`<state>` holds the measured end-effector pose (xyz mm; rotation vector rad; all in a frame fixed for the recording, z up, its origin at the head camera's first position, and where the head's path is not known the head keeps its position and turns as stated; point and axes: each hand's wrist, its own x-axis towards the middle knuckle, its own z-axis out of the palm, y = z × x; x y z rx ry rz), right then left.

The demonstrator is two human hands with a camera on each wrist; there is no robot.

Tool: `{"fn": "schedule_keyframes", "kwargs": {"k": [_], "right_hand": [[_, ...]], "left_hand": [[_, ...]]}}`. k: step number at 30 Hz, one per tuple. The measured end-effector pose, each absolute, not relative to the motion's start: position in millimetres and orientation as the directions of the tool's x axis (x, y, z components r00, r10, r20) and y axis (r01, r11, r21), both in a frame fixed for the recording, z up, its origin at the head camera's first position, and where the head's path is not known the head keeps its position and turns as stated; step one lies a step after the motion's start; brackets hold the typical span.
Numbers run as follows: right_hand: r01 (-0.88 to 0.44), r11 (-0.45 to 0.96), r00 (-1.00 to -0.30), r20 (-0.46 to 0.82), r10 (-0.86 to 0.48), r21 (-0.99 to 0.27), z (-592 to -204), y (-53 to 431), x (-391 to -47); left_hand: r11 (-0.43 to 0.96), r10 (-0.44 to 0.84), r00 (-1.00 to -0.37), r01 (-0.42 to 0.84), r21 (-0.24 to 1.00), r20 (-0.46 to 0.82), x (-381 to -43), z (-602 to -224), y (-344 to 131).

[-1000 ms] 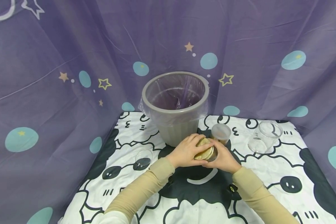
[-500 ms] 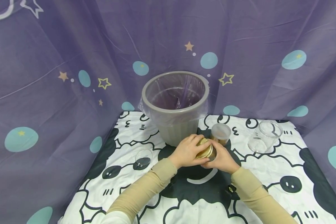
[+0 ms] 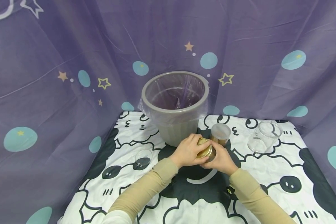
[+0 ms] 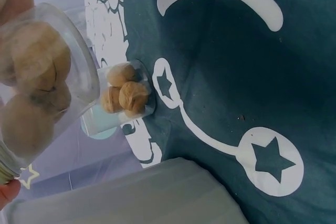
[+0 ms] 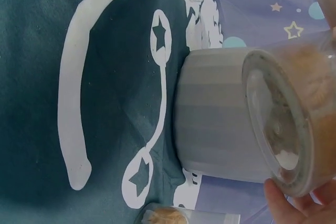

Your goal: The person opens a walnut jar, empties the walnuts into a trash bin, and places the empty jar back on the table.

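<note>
Both hands hold a clear jar (image 5: 315, 114) with walnut-like brown balls inside, in front of the bin. My left hand (image 3: 187, 151) grips its gold lid (image 3: 206, 150) from above, fingers spread round the rim. My right hand (image 3: 222, 158) curls round the jar's body. In the left wrist view the jar (image 4: 47, 82) is tilted, with the gold rim at its lower left and several walnuts (image 4: 39, 56) against the wall. Its thick round base faces the right wrist camera. Just behind the right hand stands a clear container (image 3: 221, 132) with a pale top and more walnuts (image 4: 128, 95).
A grey waste bin (image 3: 176, 130) with a clear plastic liner stands close behind the hands. To the right is a transparent jar (image 3: 264, 138); a thin clear disc (image 3: 143, 157) lies left. A cartoon-printed cloth (image 3: 123, 193) covers the table, with a purple curtain (image 3: 168, 34) behind.
The left hand has shifted slightly right and turned a little on the gold lid. The right forearm has moved slightly left. The surrounding things stay put.
</note>
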<state>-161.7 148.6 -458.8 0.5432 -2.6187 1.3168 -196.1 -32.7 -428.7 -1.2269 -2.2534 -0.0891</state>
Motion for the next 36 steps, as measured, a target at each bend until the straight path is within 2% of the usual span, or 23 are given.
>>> {"fn": "schedule_keyframes", "kwargs": {"k": [19, 36], "right_hand": [[-0.41, 0.606, -0.91, 0.352, -0.219, -0.682, -463, 137, -157], [-0.353, 0.675, -0.925, 0.352, -0.145, -0.648, -469, 136, -157]], "left_hand": [[0.576, 0.723, -0.366, 0.788, -0.219, 0.586, -195, -436, -41], [0.65, 0.677, -0.48, 0.746, -0.147, 0.558, -192, -444, -29]]}}
